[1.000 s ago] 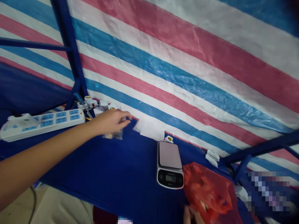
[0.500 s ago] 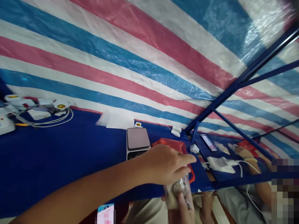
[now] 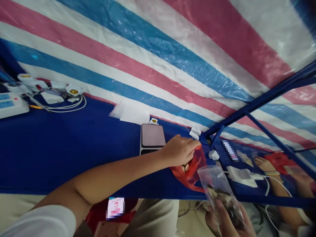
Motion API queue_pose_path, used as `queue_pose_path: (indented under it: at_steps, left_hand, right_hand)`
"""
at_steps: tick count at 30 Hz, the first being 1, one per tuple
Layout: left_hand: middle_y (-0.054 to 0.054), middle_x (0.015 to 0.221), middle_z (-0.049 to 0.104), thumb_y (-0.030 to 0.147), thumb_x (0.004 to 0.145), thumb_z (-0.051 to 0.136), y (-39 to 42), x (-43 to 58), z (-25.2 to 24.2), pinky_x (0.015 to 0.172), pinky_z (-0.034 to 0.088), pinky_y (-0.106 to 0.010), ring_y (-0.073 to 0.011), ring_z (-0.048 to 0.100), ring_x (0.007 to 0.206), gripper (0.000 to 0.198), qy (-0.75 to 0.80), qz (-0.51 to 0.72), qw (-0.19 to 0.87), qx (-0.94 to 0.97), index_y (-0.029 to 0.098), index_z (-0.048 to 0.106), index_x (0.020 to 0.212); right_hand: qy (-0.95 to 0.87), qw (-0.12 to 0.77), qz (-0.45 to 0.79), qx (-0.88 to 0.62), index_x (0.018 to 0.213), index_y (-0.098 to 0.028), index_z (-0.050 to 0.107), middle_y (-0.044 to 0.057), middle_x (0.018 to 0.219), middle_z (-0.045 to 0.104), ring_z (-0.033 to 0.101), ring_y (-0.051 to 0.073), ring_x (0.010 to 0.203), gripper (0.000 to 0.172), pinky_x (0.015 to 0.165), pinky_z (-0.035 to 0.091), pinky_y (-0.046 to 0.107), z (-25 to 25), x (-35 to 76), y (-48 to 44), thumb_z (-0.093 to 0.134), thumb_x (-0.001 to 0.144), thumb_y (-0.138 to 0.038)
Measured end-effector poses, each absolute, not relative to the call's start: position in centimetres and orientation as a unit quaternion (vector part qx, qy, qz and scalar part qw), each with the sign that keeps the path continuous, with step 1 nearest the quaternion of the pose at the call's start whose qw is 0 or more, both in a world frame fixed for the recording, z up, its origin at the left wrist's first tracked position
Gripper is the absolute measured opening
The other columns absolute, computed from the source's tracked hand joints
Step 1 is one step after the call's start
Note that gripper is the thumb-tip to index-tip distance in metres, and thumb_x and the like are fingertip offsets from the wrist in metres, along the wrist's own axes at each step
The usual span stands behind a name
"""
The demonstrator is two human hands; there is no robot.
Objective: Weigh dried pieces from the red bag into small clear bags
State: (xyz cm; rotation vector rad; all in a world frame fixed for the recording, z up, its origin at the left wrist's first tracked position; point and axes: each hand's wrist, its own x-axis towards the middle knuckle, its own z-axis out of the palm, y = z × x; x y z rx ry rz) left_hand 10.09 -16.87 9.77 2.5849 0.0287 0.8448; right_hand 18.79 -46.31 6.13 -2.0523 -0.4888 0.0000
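Note:
My left hand (image 3: 181, 150) reaches across from the left, its fingers closed on the upper edge of a red plastic bag (image 3: 197, 164). Small pale pieces (image 3: 185, 167) show inside the bag, just below my fingers. Lower right, my right hand (image 3: 229, 220) grips a clear plastic bag (image 3: 213, 174) with the thumb across its front. Dark and pale lumps (image 3: 223, 197) lie in the bottom of the clear bag; their kind is hard to make out. A small digital scale (image 3: 153, 135) is on the table beside my left hand, its display partly covered by my forearm.
The blue table (image 3: 74, 148) runs along a striped tarp wall (image 3: 123, 65). White sheets (image 3: 134, 115), white adapters (image 3: 213, 154), cables (image 3: 74, 110) and a power strip (image 3: 12, 107) lie on it. A blue metal frame (image 3: 227, 117) stands at right; beyond it, another person's hand (image 3: 263, 164) is near red plastic.
My left hand has left the clear bag and moved up onto the red bag. My right hand has shifted right with the clear bag. The view has also shifted.

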Motion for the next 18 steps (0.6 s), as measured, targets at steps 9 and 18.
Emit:
queue_pose_path:
  at_steps: [9, 18]
  left_hand:
    - [-0.006, 0.102, 0.074, 0.022, 0.089, 0.059, -14.4, 8.5, 12.0, 0.074, 0.048, -0.028, -0.0165, 0.068, 0.083, 0.027, 0.048, 0.326, 0.461, 0.824, 0.020, 0.059, 0.115]
    - [-0.004, 0.095, 0.073, 0.020, 0.086, 0.059, -14.2, 8.4, 11.6, 0.074, 0.048, -0.030, -0.0170, 0.066, 0.079, 0.019, 0.027, 0.357, 0.488, 0.796, 0.019, 0.061, 0.104]
  right_hand:
    - [-0.387, 0.321, 0.088, -0.860, 0.116, -0.017, 0.066, 0.007, 0.092, 0.076, 0.070, 0.024, 0.079, 0.057, 0.069, 0.055, 0.031, 12.4, 21.2, -35.8, 0.075, 0.073, -0.054]
    - [-0.469, 0.165, 0.033, -0.867, 0.093, -0.020, 0.073, 0.007, 0.081, 0.075, 0.068, 0.024, 0.073, 0.034, 0.065, 0.046, 0.032, 15.9, 21.9, -30.3, 0.066, 0.079, -0.050]
